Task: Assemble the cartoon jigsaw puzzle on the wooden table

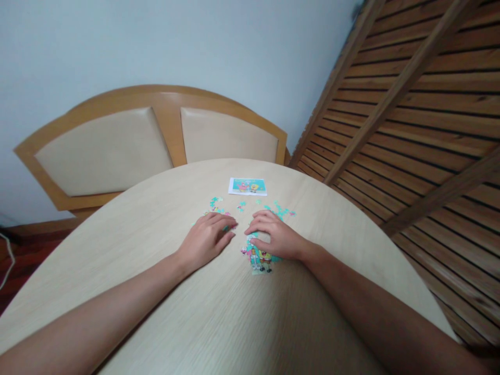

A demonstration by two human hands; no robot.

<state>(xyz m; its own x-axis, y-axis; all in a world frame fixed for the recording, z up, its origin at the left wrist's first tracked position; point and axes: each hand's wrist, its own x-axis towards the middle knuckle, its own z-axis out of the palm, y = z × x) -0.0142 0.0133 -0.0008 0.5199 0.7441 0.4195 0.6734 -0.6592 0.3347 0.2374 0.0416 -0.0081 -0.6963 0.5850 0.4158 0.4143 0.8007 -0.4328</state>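
Observation:
A partly joined jigsaw puzzle (255,260) with cartoon figures lies on the table. My right hand (275,237) rests over its upper part, hiding some of it, with fingers apart and slightly bent. To the left, my left hand (209,237) lies palm down, thumb and fingers apart, its fingertips by a few loose pieces partly covered by the hand. Loose puzzle pieces (214,203) are scattered beyond the left hand. Another group of turquoise pieces (279,209) lies beyond the right hand. Neither hand visibly holds a piece.
A picture sheet (248,186) with the cartoon figures lies past the pieces. The round wooden table (187,323) fills the foreground. Behind it stands a padded bench back (166,99) against the wall. Slatted wooden panelling (390,104) is on the right.

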